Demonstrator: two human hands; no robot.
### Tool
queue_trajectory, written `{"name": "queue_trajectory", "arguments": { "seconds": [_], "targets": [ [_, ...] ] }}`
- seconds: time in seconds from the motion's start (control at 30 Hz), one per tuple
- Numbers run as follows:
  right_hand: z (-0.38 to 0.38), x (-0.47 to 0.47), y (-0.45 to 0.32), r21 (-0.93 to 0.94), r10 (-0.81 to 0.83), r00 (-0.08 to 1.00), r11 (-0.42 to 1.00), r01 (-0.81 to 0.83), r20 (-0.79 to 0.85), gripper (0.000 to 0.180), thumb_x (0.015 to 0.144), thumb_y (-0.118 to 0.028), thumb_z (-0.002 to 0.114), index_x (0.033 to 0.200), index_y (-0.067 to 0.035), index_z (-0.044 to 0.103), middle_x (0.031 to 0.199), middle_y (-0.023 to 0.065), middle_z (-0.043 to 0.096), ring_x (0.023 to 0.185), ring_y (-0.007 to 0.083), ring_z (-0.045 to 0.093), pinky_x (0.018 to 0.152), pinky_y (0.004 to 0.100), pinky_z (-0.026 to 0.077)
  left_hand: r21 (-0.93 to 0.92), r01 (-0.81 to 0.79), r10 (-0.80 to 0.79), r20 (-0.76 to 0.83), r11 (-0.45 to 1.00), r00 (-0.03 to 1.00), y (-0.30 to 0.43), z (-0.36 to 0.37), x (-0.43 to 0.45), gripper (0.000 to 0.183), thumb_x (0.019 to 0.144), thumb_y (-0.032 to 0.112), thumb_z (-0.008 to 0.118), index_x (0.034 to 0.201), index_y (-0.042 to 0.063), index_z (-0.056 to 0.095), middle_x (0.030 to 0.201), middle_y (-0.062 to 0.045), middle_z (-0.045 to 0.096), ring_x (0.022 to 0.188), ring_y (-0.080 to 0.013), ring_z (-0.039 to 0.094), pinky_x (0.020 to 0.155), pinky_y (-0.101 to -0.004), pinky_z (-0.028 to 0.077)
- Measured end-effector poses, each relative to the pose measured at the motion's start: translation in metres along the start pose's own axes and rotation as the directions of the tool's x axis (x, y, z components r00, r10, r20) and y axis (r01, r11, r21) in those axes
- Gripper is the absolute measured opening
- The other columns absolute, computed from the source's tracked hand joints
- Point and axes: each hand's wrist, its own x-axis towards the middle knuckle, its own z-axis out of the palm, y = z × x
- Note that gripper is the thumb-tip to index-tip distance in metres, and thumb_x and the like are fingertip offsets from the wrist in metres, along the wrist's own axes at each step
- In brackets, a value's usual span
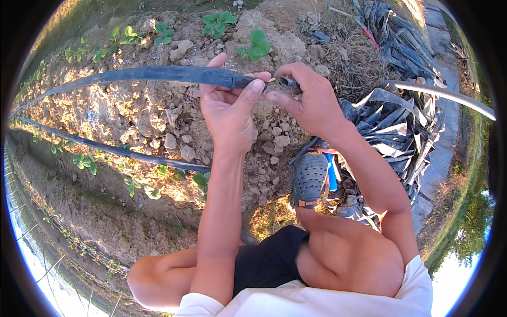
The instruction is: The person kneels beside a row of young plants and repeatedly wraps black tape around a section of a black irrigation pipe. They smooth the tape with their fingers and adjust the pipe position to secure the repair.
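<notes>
My left hand grips the end of a flat black drip irrigation tape, with a dark pipe fitting at its tip between my thumb and fingers. The tape runs off to the far left in an arc. Close on the right, my right hand holds a short black tube piece between thumb and fingers, its hollow mouth turned towards the fitting. A small pale tip shows between the two; whether they touch I cannot tell.
A second black tape lies across the clod-covered bed. Leafy seedlings grow beyond my hands. Crumpled black plastic film, a pale pipe and a blue-handled object lie at right, beside my perforated clog.
</notes>
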Motion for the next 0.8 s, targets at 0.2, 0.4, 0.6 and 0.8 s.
{"name": "queue_trajectory", "arguments": {
  "seconds": [0.2, 0.4, 0.6, 0.8],
  "targets": [
    [-0.002, -0.008, -0.005, -0.081, -0.055, 0.993, 0.995, 0.063, 0.103, 0.038, 0.100, -0.035, 0.071, 0.118, -0.005, 0.056, 0.101, 0.0159, 0.059, 0.087, 0.0440, 0.066, 0.069, 0.0517, 0.053, -0.231, 0.181, -0.186, -0.001, 0.956, 0.983, -0.003, -0.005, -0.001, 0.049, 0.090, -0.008, 0.078, 0.134, -0.001, 0.058, 0.103, -0.019, 0.077, 0.091, -0.0206, 0.075, 0.074, -0.0283, 0.061],
    [-0.004, -0.006, -0.011, -0.070, -0.042, 0.991, 0.996, 0.051, 0.128, 0.033, 0.103, -0.031, 0.065, 0.119, -0.005, 0.054, 0.104, 0.0186, 0.056, 0.088, 0.0453, 0.064, 0.069, 0.0530, 0.052, -0.294, 0.282, -0.283, 0.043, 0.913, 0.958, 0.003, -0.006, 0.000, 0.030, 0.090, -0.008, 0.079, 0.116, 0.002, 0.067, 0.102, -0.016, 0.077, 0.087, -0.0183, 0.075, 0.076, -0.0281, 0.062],
    [-0.005, -0.005, -0.012, -0.125, -0.067, 0.988, 0.988, 0.085, 0.141, 0.032, 0.106, -0.032, 0.061, 0.120, -0.004, 0.052, 0.107, 0.0193, 0.054, 0.087, 0.0460, 0.064, 0.068, 0.0535, 0.052, -0.287, 0.268, -0.285, -0.018, 0.920, 0.958, 0.006, 0.000, -0.002, 0.022, 0.090, -0.007, 0.079, 0.107, 0.003, 0.070, 0.100, -0.013, 0.077, 0.085, -0.0173, 0.075, 0.076, -0.0288, 0.064],
    [-0.005, -0.007, -0.013, -0.020, -0.041, 0.989, 0.999, 0.044, 0.143, 0.031, 0.106, -0.032, 0.060, 0.118, -0.005, 0.052, 0.106, 0.0185, 0.052, 0.086, 0.0464, 0.062, 0.067, 0.0540, 0.050, -0.230, 0.255, -0.256, 0.026, 0.939, 0.966, 0.010, -0.002, 0.000, 0.020, 0.090, -0.007, 0.079, 0.105, 0.002, 0.070, 0.095, -0.011, 0.077, 0.083, -0.0168, 0.075, 0.075, -0.0293, 0.064]
  ]
}}
